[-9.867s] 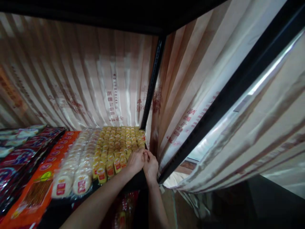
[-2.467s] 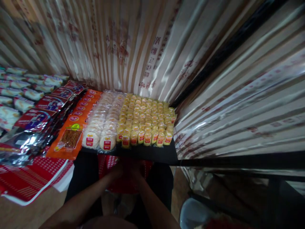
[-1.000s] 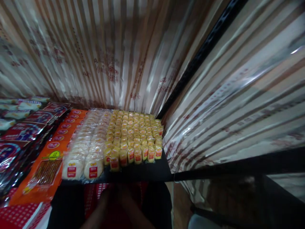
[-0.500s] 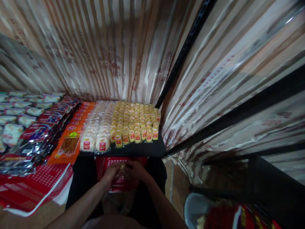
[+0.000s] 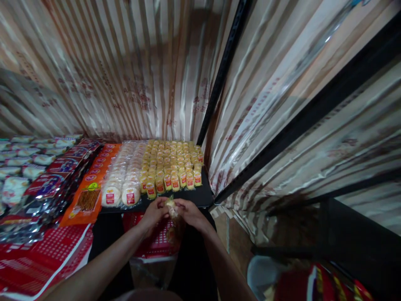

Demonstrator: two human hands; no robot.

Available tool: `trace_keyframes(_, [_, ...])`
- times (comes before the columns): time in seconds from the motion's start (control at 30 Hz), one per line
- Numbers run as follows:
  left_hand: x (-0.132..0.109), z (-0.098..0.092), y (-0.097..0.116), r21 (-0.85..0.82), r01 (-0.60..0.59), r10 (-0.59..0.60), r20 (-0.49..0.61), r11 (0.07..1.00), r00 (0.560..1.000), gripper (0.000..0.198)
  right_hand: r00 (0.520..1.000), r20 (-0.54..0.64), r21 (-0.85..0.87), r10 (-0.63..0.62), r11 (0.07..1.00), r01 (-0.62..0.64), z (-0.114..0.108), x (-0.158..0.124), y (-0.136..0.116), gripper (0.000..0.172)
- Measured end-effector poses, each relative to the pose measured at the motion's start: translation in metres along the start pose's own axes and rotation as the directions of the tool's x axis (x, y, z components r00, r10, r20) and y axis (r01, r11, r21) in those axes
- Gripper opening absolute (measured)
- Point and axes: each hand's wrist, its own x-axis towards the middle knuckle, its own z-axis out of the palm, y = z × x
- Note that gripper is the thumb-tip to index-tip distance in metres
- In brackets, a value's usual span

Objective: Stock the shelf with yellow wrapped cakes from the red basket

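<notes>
Between my two hands, just in front of the black shelf edge, is a small snack cake in a clear yellowish wrapper [image 5: 172, 209]. My left hand [image 5: 155, 214] pinches its left side with bent fingers. On the other side, my right hand [image 5: 190, 213] grips it too. Below them, a dim brownish shape hangs or lies over the red basket [image 5: 156, 242]; I cannot tell whether it belongs to the same wrapper. Right behind my hands stand rows of yellow wrapped snack cakes [image 5: 172, 167] with red labels.
White round packaged cakes [image 5: 120, 179] fill the rows to the left, beside an orange pretzel-stick bag [image 5: 89, 192] and dark foil packs [image 5: 53, 179]. A black shelf post [image 5: 224, 75] and striped sheeting rise behind. A pale bin [image 5: 263, 271] stands at lower right.
My hands have risen from over the red basket toward the shelf's front edge, bringing the wrapped snack cake with them. The camera view has shifted slightly.
</notes>
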Motion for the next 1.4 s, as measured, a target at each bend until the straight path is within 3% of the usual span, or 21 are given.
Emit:
trace_keyframes(0.13, [0.012,0.010,0.015,0.059,0.007,-0.005,-0.039,0.998,0.999,0.037,0.984,-0.172,0.024,-0.037,0.999,0.042,-0.003,0.005,0.003,0.029])
trace_keyframes(0.27, [0.022,0.024,0.039,0.130,-0.059,0.065,-0.045,0.990,0.997,0.044,0.897,-0.407,-0.214,-0.173,0.973,0.090,-0.010,0.008,-0.015,0.018])
trace_keyframes(0.43, [0.031,0.043,0.069,0.257,-0.204,0.215,-0.014,0.945,0.977,0.035,0.823,-0.397,-0.554,-0.406,0.821,0.138,-0.026,0.007,-0.054,0.021])
trace_keyframes(0.6, [0.046,0.051,0.073,0.326,-0.212,0.230,-0.016,0.921,0.973,0.030,0.828,-0.383,-0.639,-0.410,0.765,0.084,-0.030,0.008,-0.055,0.029])
trace_keyframes(0.7, [0.054,0.053,0.067,0.343,-0.208,0.223,-0.004,0.916,0.975,0.026,0.842,-0.391,-0.646,-0.372,0.763,0.037,-0.028,0.010,-0.043,0.040])
trace_keyframes(0.83, [0.061,0.059,0.064,0.350,-0.214,0.211,0.048,0.912,0.976,0.030,0.828,-0.421,-0.628,-0.371,0.778,0.029,-0.030,0.013,-0.035,0.039])
trace_keyframes(0.97, [0.067,0.072,0.075,0.379,-0.208,0.190,0.085,0.902,0.978,0.033,0.797,-0.498,-0.557,-0.343,0.830,0.009,-0.043,0.017,-0.037,0.039])
trace_keyframes(1.17, [0.079,0.093,0.099,0.354,-0.205,0.155,0.164,0.913,0.974,0.014,0.728,-0.621,-0.444,-0.291,0.896,-0.021,-0.065,0.027,-0.040,0.041])
trace_keyframes(1.4, [0.104,0.115,0.114,0.400,-0.372,0.317,0.198,0.838,0.927,0.016,0.657,-0.699,-0.304,-0.284,0.949,0.087,-0.087,0.044,-0.042,0.043])
